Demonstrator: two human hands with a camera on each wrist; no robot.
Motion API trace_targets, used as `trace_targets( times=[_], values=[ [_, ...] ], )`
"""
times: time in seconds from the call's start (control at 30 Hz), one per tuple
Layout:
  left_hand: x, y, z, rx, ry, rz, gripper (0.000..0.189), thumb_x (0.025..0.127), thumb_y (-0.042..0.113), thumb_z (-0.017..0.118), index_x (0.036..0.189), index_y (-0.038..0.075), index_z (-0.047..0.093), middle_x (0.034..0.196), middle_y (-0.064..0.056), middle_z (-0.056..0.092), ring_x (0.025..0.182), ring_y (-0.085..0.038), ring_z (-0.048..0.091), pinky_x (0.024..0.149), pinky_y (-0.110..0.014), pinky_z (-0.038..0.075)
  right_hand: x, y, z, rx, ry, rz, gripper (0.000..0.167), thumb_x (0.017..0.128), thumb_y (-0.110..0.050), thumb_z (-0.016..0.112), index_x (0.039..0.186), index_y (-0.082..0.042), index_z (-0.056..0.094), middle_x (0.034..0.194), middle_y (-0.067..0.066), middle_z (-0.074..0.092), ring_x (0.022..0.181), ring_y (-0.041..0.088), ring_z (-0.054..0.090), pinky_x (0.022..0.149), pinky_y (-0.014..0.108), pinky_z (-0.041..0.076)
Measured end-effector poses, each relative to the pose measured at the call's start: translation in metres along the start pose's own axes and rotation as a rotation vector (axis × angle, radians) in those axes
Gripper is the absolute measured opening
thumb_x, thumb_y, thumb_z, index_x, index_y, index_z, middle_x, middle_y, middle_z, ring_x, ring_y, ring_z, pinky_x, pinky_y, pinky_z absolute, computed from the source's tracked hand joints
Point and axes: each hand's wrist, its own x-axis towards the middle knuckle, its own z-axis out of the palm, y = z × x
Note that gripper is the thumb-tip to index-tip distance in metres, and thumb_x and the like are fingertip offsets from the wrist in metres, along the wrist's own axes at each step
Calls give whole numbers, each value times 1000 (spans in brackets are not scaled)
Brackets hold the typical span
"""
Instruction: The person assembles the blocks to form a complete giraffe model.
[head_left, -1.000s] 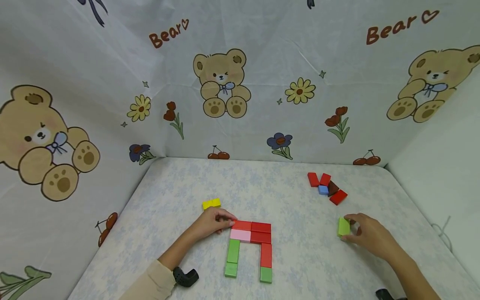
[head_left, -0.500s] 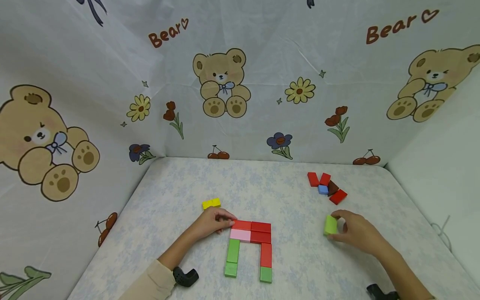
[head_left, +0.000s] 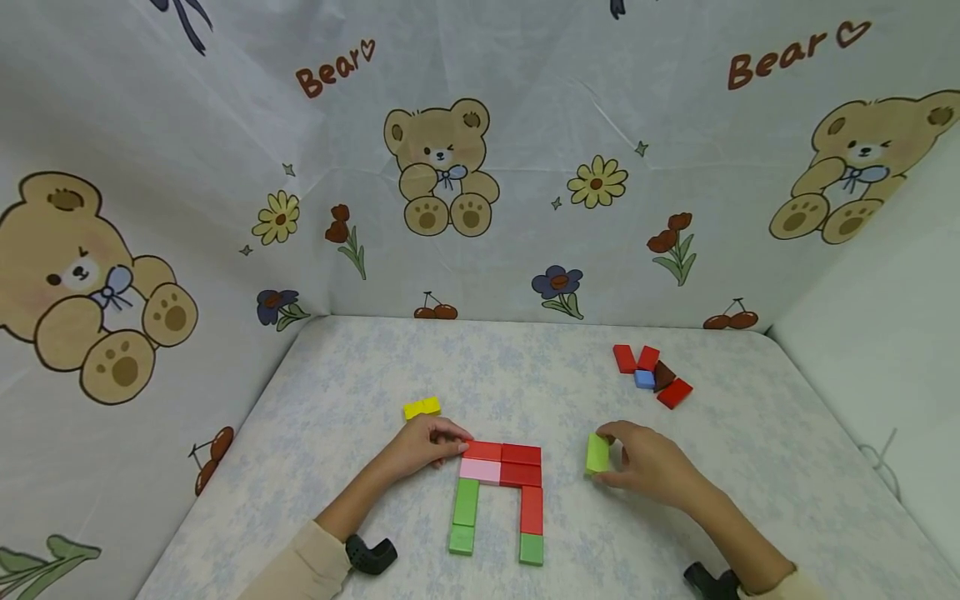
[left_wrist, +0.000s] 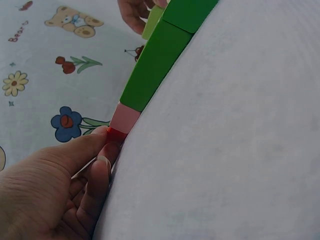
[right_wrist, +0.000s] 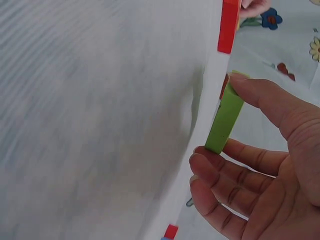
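Observation:
Flat wooden blocks form an arch on the table. Its top has red blocks [head_left: 521, 454] and a pink block [head_left: 480, 472]; one leg is green blocks [head_left: 466, 502], the other a red block [head_left: 532, 510] above a green one [head_left: 531, 549]. My left hand [head_left: 423, 442] has thumb and fingertip on the end of the upper left red block [head_left: 482, 451], seen also in the left wrist view [left_wrist: 117, 135]. Right of the arch, my right hand [head_left: 648, 467] pinches a light green block [head_left: 597, 454] by its two ends; the right wrist view shows this block [right_wrist: 225, 120] between thumb and fingers.
A yellow block [head_left: 422, 407] lies behind my left hand. At the back right sit several red blocks [head_left: 675, 393], a blue block [head_left: 644, 380] and a brown triangular block [head_left: 663, 376]. A bear-print cloth [head_left: 510, 250] rises behind the table.
My right hand has carried the light green block leftward across the table, from the right side to close beside the arch. My left hand and the arch have stayed still.

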Motion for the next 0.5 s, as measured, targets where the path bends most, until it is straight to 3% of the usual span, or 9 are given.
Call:
trace_targets(
  times=[0.27, 0.5],
  values=[
    [0, 0, -1, 18, -14, 6, 14, 92, 22, 78, 105, 20, 80, 75, -6, 67, 56, -13, 53, 52, -25, 50, 16, -27, 12, -82, 2, -85, 58, 70, -33, 94, 115, -6, 70, 97, -4, 65, 83, 11, 57, 71, 30, 55],
    [0, 0, -1, 15, -15, 6, 14, 92, 22, 77, 106, 20, 80, 76, -5, 67, 56, -14, 53, 52, -25, 50, 28, -42, 21, -127, -26, -77, 59, 70, -35, 95, 116, -8, 70, 99, -4, 64, 82, 9, 55, 72, 29, 55]
  ],
)
